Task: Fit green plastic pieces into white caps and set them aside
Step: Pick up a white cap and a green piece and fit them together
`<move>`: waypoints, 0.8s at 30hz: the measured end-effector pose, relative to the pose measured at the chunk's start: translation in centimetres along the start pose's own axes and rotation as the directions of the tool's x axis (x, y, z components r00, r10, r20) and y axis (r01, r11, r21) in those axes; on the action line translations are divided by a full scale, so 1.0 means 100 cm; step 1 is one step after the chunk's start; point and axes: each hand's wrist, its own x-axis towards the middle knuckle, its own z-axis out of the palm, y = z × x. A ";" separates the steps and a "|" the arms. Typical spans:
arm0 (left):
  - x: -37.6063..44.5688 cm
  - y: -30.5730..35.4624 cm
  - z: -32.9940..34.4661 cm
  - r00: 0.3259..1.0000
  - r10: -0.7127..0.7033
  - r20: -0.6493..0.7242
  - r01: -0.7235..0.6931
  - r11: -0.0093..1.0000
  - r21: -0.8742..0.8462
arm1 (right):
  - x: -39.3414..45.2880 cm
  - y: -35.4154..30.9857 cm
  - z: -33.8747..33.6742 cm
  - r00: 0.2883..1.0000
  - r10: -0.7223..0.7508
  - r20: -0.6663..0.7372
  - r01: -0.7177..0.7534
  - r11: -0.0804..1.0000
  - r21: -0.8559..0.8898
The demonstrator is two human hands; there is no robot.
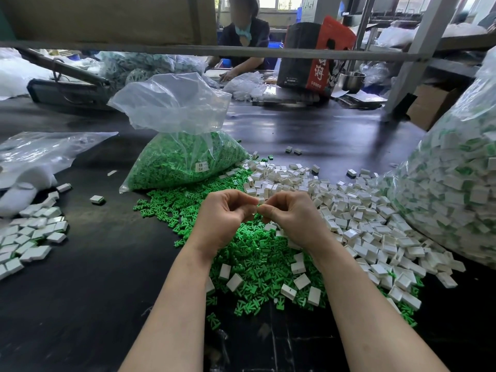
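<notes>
A small white cap (261, 201) sits pinched between the fingertips of both hands, raised above the piles at the middle of the surface (88, 277). The left hand (224, 220) and right hand (291, 218) each have fingers curled tight round it; whether a green piece is already inside is hidden. Such parts look light, stiff and smooth, so they likely slip easily and want a firm fingertip grip on the flat sides, leaving the open end free. Beneath the hands lies a heap of green pieces (249, 261), with loose white caps (357, 218) spread to the right. Farther off stands a clear bag of green pieces (185, 159). Finished caps (29, 237) lie at the left, and a large bag of them (456, 183) bulges at the right.
</notes>
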 end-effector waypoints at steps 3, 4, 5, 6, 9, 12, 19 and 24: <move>0.000 0.000 0.000 1.000 0.009 0.000 -0.009 1.000 0.002 | 0.000 0.000 0.000 1.000 -0.008 -0.007 0.008 1.000 -0.002; 0.001 0.000 0.000 1.000 0.012 -0.009 -0.012 1.000 -0.011 | 0.000 0.000 0.001 1.000 -0.008 -0.015 0.008 1.000 0.009; 0.001 -0.001 0.000 1.000 0.013 -0.024 -0.014 0.999 -0.029 | 0.001 -0.001 0.002 1.000 -0.002 -0.026 0.003 0.999 0.037; 0.002 -0.001 -0.001 0.999 0.013 -0.042 -0.015 0.999 -0.046 | 0.000 -0.001 0.004 0.999 0.009 -0.036 -0.006 0.997 0.082; 0.004 -0.003 -0.001 0.996 0.003 -0.092 -0.013 0.995 -0.100 | -0.001 -0.003 0.007 0.998 0.048 -0.051 -0.034 0.971 0.237; 0.005 -0.004 0.000 0.992 -0.010 -0.125 -0.012 0.985 -0.172 | -0.003 -0.005 0.007 0.998 0.042 -0.037 -0.030 0.955 0.294; 0.005 -0.005 0.004 0.992 -0.034 -0.123 0.001 0.966 -0.257 | -0.002 -0.008 0.003 0.997 0.056 -0.045 -0.038 0.947 0.320; 0.004 -0.006 0.003 0.993 -0.037 -0.114 0.012 0.977 -0.214 | 0.001 -0.008 0.002 0.999 0.023 -0.050 -0.016 0.991 0.133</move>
